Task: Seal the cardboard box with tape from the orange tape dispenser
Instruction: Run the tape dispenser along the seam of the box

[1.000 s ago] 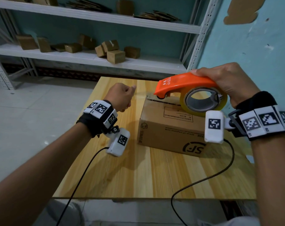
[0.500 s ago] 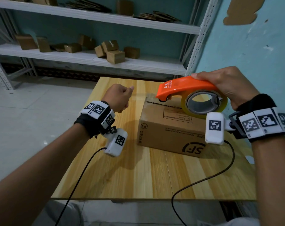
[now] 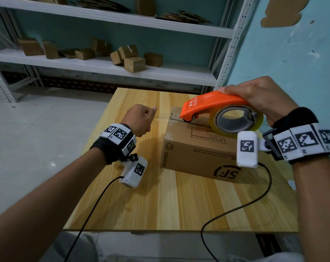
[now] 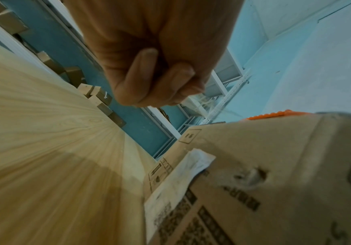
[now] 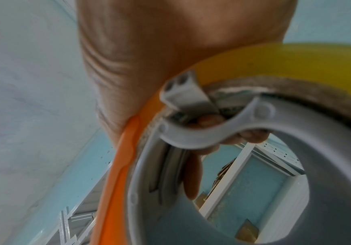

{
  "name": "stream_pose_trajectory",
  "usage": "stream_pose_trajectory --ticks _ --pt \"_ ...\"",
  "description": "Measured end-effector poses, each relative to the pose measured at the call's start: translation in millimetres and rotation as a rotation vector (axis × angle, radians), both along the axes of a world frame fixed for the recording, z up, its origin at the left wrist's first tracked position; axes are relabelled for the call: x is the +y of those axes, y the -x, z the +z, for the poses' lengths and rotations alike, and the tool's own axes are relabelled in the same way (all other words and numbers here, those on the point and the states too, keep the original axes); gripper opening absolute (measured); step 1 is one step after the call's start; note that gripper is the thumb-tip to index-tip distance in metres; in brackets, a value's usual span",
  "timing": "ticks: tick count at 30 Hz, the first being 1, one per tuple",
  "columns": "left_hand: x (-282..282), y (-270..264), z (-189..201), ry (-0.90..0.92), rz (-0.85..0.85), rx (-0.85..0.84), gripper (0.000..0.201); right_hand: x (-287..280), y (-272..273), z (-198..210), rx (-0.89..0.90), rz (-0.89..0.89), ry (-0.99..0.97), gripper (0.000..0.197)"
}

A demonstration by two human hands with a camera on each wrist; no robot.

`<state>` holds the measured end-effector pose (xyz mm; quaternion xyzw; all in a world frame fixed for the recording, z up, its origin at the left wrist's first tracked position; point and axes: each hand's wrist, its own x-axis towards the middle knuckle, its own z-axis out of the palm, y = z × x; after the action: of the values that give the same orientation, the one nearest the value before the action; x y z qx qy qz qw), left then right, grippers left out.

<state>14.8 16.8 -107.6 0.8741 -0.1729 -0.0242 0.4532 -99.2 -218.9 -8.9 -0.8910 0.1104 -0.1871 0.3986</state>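
Teal-walled storeroom with white metal shelving [image 3: 107, 67] across the upper half of the head view, 2 shelf levels visible. Small cardboard blocks [image 3: 134, 63] scattered on the lower level, flattened cardboard pieces on the upper one. Pale wooden table [image 3: 160, 205] filling the middle and lower frame.

Cardboard box [image 3: 196, 154] resting on the table right of centre, flaps down, black print on its near side and a shipping label on top. Contents not visible. In the left wrist view, a torn whitish label [image 4: 183, 175] stuck on the box's side wall at lower right.

Orange tape dispenser [image 3: 213, 106] held just above the box's top at centre right, nose pointing left and low over the far left edge; contact with the box not clear. Yellowish tape roll [image 3: 258, 120] seated on the grey hub.

Right hand [image 3: 262, 99] wrapped over the dispenser's rear, thumb on the orange top, fingers [image 5: 208, 120] curled through the hub in the right wrist view.

Left hand [image 3: 139, 118] raised over the table left of the box, curled tight, thumb and fingertips [image 4: 183, 71] pinched on a clear strip of tape [image 4: 210, 102] stretched from the dispenser's nose.

Black bands with white marker tags on both wrists, a white camera unit hanging beneath each, black cables [image 3: 236, 210] trailing to the lower edge.
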Motion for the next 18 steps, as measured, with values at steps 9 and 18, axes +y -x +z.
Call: stream_pose_trajectory --ticks 9,18 --pt "-1 0 -4 -0.027 0.003 -0.027 0.046 2 1 0 0.005 -0.005 0.022 0.054" --pt "-5 0 -12 -0.044 -0.003 0.008 0.048 4 0 1 0.025 0.004 0.044 0.059"
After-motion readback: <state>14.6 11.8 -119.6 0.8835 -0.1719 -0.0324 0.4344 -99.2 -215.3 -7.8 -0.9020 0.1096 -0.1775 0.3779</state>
